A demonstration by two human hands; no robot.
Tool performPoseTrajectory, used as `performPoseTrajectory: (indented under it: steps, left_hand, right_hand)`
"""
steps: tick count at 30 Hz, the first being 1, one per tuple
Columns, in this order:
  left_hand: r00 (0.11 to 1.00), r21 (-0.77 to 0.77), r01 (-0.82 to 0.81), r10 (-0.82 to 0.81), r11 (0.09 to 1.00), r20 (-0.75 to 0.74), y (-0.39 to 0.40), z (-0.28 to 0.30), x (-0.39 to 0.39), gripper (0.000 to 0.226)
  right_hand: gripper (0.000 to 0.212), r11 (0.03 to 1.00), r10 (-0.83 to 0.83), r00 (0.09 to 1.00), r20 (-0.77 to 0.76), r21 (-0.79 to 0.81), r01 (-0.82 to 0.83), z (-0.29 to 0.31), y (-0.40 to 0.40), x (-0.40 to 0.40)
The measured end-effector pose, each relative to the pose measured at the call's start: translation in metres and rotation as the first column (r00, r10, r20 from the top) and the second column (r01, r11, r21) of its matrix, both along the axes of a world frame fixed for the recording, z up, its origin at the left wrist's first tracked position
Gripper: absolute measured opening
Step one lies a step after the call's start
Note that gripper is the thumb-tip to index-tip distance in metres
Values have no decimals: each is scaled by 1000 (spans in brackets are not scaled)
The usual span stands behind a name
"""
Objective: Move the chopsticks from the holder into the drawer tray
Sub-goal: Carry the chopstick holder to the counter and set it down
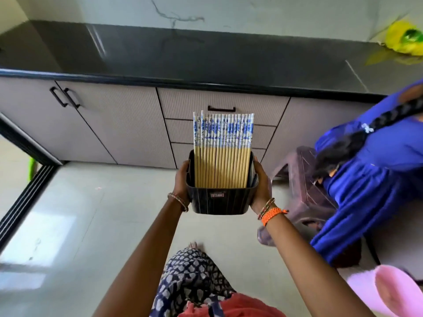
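I hold a black rectangular holder point(219, 201) out in front of me above the floor. Several chopsticks point(223, 152) stand upright in it in a tight row, with bamboo shafts and blue-and-white patterned tops. My left hand point(182, 181) grips the holder's left side and my right hand point(261, 184) grips its right side. Behind the chopsticks is a stack of closed drawers point(223, 104); the top one has a black handle point(221, 108). No drawer tray is visible.
A dark countertop point(183, 56) runs above the cabinets point(91, 117). A person in a blue dress point(370, 170) bends over a purple plastic stool point(304, 186) at the right. A yellow-green object point(405, 40) lies on the counter's far right. Dark sliding-door tracks point(25, 193) are at the left.
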State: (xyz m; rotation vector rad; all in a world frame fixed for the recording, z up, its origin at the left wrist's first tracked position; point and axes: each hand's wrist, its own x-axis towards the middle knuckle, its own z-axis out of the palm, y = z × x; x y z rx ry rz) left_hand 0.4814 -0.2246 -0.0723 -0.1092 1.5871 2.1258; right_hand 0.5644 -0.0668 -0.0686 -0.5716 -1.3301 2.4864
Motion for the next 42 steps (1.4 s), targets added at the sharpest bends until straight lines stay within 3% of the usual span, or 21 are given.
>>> performPoseTrajectory:
  steps: [6,13,19,24,29,33,42]
  left_hand:
    - [993,86,111,-109,990,-34,54,0,-152,38]
    - [992,95,124,-121,988,-29,118,24,-306,36]
    - [988,100,152,-147,983,-55,184,45,-421,37]
    - [996,139,93,-91,986,-23,242,48,-498,46]
    - [999,133,19,-24,991,33,281,36,-553,46]
    - [998,110,-15,8,994,57,302,25,-580,60]
    - [998,70,-47,44,996,45,318,8,-601,39]
  right_hand:
    - [55,997,-75,997,1,28,75,-6,54,-150]
    - [44,992,-120,993,19,-35,120,12,110,-297]
    - [43,982,-168,986,0,-86,168,34,176,-406]
    - [51,991,-94,995,-15,-102,92,42,234,-491]
    - [56,988,-55,998,-27,-148,50,36,274,-552]
    - [57,987,-43,999,17,-154,45,22,294,-579]
    - [59,998,-66,998,16,23,65,3,318,-601]
